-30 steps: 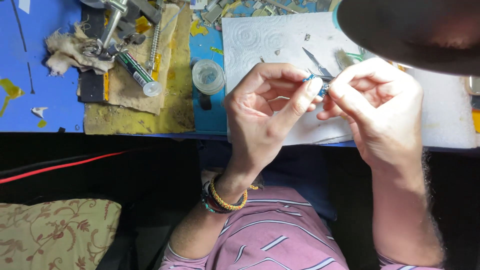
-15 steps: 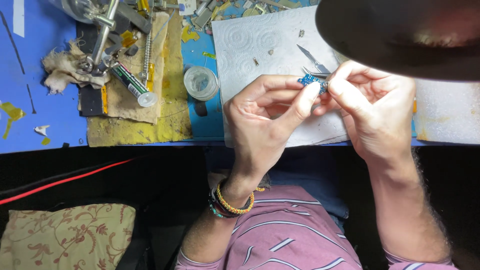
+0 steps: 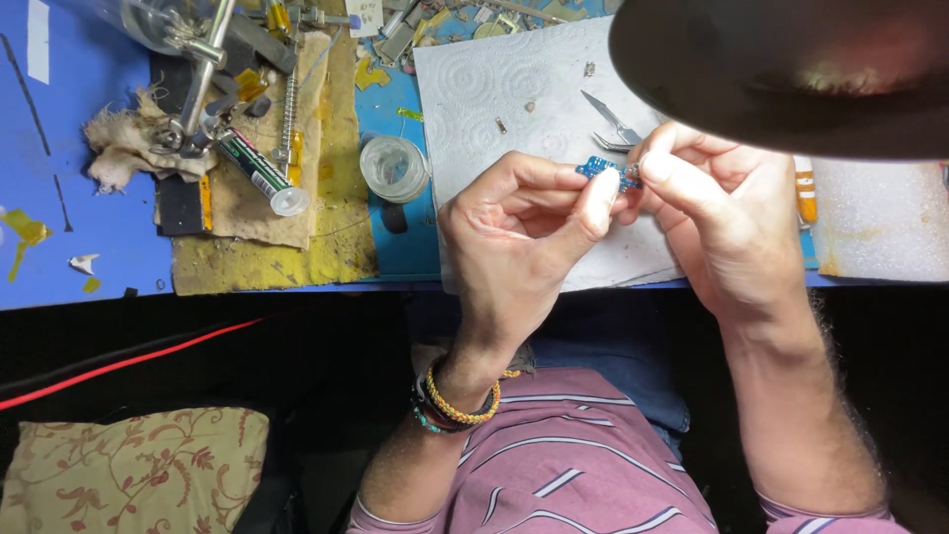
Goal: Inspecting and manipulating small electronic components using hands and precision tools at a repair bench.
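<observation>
My left hand pinches a small blue circuit board between thumb and fingers, above a white paper towel on the blue table. My right hand meets it from the right, its fingertips pinched on a tiny metal part at the board's right end. Metal tweezers lie on the towel just behind the hands. A dark hat brim hides the upper right of the view.
A small round clear jar stands left of the towel. Further left are a stained brown mat, a green-labelled tube, a metal clamp stand and a frayed rag. A patterned cushion lies below the table edge.
Both hands have stayed together on the blue board and drifted slightly up and right in the view. The hat brim now covers more of the upper right.
</observation>
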